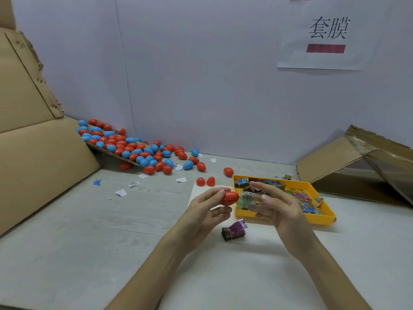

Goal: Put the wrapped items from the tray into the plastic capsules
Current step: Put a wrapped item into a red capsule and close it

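Where a grey table [67, 242] meets the pale wall, a big cardboard sheet [33, 153] leans at the left, and a heap of red and blue capsules [134, 148] spills from its foot along the wall. A yellow tray [312, 218] of wrapped items sits right of centre. In front of it, the person's left hand [205, 211] pinches a red capsule [229, 198] at its fingertips, while the right hand [281, 206] grips a green wrapped item [244, 199] that touches the capsule's end. A purple wrapped item [233, 230] lies on the table beneath the hands. Two red capsule halves [205, 181] stand just behind.
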Demonstrator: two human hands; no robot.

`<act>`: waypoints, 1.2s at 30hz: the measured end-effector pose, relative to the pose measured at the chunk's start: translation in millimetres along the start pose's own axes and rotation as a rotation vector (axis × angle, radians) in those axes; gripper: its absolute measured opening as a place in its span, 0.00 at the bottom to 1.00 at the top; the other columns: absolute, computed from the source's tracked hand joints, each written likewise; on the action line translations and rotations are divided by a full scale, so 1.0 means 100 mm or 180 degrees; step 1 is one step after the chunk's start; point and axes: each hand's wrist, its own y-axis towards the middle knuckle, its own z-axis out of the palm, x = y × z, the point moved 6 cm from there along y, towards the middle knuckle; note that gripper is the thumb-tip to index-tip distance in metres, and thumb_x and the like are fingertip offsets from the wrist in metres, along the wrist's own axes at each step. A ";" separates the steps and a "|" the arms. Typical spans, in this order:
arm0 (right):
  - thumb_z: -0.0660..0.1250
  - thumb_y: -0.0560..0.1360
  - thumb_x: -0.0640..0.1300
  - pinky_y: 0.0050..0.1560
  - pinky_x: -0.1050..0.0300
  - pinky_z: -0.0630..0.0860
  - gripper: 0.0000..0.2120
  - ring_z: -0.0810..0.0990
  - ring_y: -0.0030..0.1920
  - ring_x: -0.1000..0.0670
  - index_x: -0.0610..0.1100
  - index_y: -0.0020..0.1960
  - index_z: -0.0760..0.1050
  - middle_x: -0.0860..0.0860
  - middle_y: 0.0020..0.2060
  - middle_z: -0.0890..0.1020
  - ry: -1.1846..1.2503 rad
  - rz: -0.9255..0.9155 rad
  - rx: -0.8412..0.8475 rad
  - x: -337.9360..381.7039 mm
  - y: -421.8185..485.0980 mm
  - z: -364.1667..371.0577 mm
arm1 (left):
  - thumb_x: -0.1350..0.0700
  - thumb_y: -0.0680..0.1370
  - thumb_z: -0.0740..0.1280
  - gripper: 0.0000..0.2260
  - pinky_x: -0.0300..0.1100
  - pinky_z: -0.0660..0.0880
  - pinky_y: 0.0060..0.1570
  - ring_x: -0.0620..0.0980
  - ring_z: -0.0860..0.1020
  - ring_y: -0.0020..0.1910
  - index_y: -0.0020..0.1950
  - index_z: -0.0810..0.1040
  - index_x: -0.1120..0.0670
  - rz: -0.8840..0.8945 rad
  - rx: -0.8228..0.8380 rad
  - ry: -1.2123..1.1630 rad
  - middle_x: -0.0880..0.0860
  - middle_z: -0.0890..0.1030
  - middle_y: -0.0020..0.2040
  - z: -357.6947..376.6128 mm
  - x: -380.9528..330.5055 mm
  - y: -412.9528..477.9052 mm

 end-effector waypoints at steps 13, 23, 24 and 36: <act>0.68 0.76 0.41 0.44 0.61 0.79 0.13 0.83 0.55 0.51 0.57 0.54 0.84 0.53 0.53 0.85 -0.0453 -0.0023 -0.0062 -0.05 0.00 0.02 | 0.52 0.76 0.70 0.12 0.37 0.78 0.48 0.48 0.83 0.48 0.58 0.85 0.50 -0.0020 0.0190 0.0557 0.54 0.84 0.53 0.05 0.03 -0.03; 0.71 0.73 0.33 0.42 0.64 0.79 0.13 0.85 0.49 0.50 0.44 0.55 0.81 0.47 0.45 0.87 -0.0440 -0.0160 -0.0304 -0.09 0.02 -0.05 | 0.50 0.73 0.71 0.13 0.38 0.79 0.44 0.49 0.84 0.43 0.55 0.84 0.54 0.0113 0.0029 0.0514 0.50 0.85 0.44 0.02 0.02 -0.01; 0.71 0.72 0.33 0.42 0.65 0.79 0.13 0.85 0.48 0.50 0.45 0.54 0.81 0.48 0.44 0.87 -0.0459 -0.0166 -0.0287 -0.09 0.02 -0.04 | 0.50 0.73 0.71 0.14 0.37 0.79 0.44 0.50 0.84 0.42 0.56 0.83 0.55 0.0136 0.0008 0.0533 0.50 0.86 0.44 0.02 0.01 -0.01; 0.74 0.70 0.35 0.41 0.64 0.79 0.14 0.85 0.45 0.50 0.51 0.52 0.83 0.48 0.43 0.86 -0.0510 -0.0175 -0.0209 -0.08 0.01 -0.01 | 0.47 0.71 0.70 0.14 0.36 0.80 0.39 0.52 0.86 0.42 0.52 0.82 0.53 0.0423 -0.0275 0.0918 0.49 0.86 0.42 0.01 -0.01 0.02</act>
